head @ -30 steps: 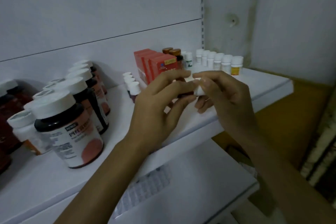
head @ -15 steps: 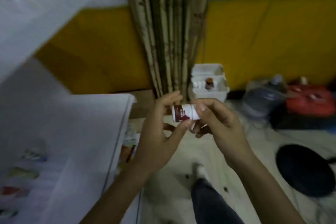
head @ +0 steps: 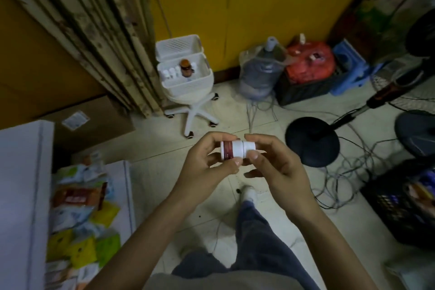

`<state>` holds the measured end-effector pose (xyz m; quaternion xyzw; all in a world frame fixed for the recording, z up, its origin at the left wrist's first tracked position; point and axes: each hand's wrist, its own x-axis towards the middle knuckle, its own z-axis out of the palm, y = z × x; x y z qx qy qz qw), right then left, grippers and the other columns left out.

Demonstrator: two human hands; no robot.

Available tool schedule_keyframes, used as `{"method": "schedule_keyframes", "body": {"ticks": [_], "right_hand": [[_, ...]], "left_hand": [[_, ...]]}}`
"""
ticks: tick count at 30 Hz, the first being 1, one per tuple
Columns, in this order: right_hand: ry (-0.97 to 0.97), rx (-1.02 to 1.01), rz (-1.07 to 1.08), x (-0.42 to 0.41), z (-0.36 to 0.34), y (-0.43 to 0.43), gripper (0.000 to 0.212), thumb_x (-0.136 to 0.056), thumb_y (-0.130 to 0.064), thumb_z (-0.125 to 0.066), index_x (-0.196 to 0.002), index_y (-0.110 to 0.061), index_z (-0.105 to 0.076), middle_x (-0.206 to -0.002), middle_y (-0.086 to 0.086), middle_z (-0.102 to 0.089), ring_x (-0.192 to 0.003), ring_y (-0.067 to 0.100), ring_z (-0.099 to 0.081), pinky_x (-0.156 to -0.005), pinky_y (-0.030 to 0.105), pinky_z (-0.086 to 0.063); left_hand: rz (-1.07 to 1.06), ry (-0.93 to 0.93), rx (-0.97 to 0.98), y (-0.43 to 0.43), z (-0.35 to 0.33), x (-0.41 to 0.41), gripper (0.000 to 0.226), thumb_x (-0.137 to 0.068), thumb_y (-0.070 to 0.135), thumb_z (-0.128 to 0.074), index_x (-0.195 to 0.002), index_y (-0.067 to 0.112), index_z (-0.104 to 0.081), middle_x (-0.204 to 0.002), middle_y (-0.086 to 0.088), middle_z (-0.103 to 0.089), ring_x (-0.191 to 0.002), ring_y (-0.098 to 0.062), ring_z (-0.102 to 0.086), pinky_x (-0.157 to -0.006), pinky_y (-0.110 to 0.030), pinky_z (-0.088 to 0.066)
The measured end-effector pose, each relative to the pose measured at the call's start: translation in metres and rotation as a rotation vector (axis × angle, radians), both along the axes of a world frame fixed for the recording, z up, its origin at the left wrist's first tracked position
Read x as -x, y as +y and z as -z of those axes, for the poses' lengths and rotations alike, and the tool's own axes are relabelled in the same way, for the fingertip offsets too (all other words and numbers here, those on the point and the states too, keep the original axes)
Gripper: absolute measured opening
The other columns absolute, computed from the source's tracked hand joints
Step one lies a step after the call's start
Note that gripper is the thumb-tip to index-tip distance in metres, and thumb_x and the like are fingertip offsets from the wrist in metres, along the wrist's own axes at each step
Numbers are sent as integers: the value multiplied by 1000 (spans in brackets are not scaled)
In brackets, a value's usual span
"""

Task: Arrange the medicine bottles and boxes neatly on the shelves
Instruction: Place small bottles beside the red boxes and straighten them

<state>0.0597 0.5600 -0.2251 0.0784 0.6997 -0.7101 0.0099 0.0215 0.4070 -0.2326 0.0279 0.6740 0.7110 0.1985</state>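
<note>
A small white medicine bottle (head: pixel 236 149) with a dark red label lies sideways between both hands, over the floor. My left hand (head: pixel 207 165) grips its labelled body with fingers above and thumb below. My right hand (head: pixel 275 162) pinches the white cap end. A white rolling basket cart (head: pixel 188 87) against the yellow wall holds an amber bottle (head: pixel 185 68) and several small white bottles (head: pixel 170 73). The shelf edge (head: pixel 23 172) shows at the left.
Beside the shelf lies a heap of sachets and packets (head: pixel 80 214). A cardboard box (head: pixel 94 122) sits behind it. A fan base (head: pixel 312 141), tangled cables (head: pixel 348 172), a water jug (head: pixel 261 73), a red bag (head: pixel 310 63) and a black crate (head: pixel 404 202) crowd the floor at right.
The view swung from the shelf of bottles down and right to the floor. Both hands kept hold of the small bottle, which now shows fully between them.
</note>
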Motion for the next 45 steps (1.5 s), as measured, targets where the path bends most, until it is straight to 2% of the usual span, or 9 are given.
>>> {"method": "schedule_keyframes", "body": {"ticks": [6,11,16,23,30,34,39,43,45], "right_hand": [[14,-63,-53,52,9,90,25,-88,6,-58,-105,-12,-64,-102,-2,-70,-91,23,-67,-77,36,-58],[0,-99,-151,108,6,128,19,-89,-5,-61,-104,-16,-64,-101,1,-70,-89,25,-67,-76,33,-58],[-134,-28,-202,170,10,110,18,-88,-21,-56,-102,-14,-64,-80,-1,-71,-68,14,-67,-66,26,-57],[-193,-29,-347,284,29,49,22,-89,-12,-61,-111,-16,-63,-88,6,-70,-70,17,-68,-65,23,-55],[-272,-127,-356,415,64,-3,16,-92,-8,-59,-107,-13,-61,-83,9,-69,-66,17,-67,-63,25,-55],[-342,-126,-282,483,91,-12,5,-91,-13,-60,-91,-18,-60,-73,1,-67,-60,7,-64,-56,20,-52],[-254,-790,-422,583,186,1,26,-83,-45,-68,-89,-20,-61,-69,-7,-62,-63,7,-60,-55,20,-39],[29,-1313,-741,648,260,0,44,-81,-53,-66,-99,-14,-66,-116,9,-60,-107,25,-57,-84,35,-46],[190,-1487,-939,671,287,-5,46,-83,-52,-64,-107,-13,-65,-124,13,-56,-118,29,-50,-94,38,-39]], "left_hand": [[9,-96,-22,83,5,60,10,-85,5,-65,-92,13,-63,-100,-1,-71,-87,-15,-68,-68,-25,-56],[-53,-117,-55,115,4,101,17,-82,-2,-66,-95,10,-64,-93,3,-71,-78,-10,-68,-61,-21,-53],[-192,-98,-30,104,10,144,19,-83,0,-66,-99,9,-63,-73,4,-65,-56,-9,-59,-44,-21,-40],[-402,-115,-58,45,38,238,22,-83,8,-69,-103,15,-64,-71,4,-63,-55,-7,-58,-53,-19,-48],[-250,33,143,-12,74,369,34,-75,24,-72,-106,24,-57,-93,-2,-65,-78,-13,-66,-63,-22,-54],[-156,6,364,-28,105,424,53,-83,3,-68,-127,24,-46,-112,1,-60,-88,-14,-63,-74,-23,-56],[-178,-67,616,-35,157,452,52,-84,14,-69,-131,19,-48,-119,10,-52,-96,-4,-52,-84,-15,-44],[-191,-117,741,-18,191,458,46,-87,18,-66,-131,20,-51,-128,5,-55,-107,-5,-50,-89,-12,-33],[-253,-197,748,-3,207,462,45,-88,19,-64,-131,23,-50,-129,7,-54,-107,-2,-48,-89,-12,-31]]}}
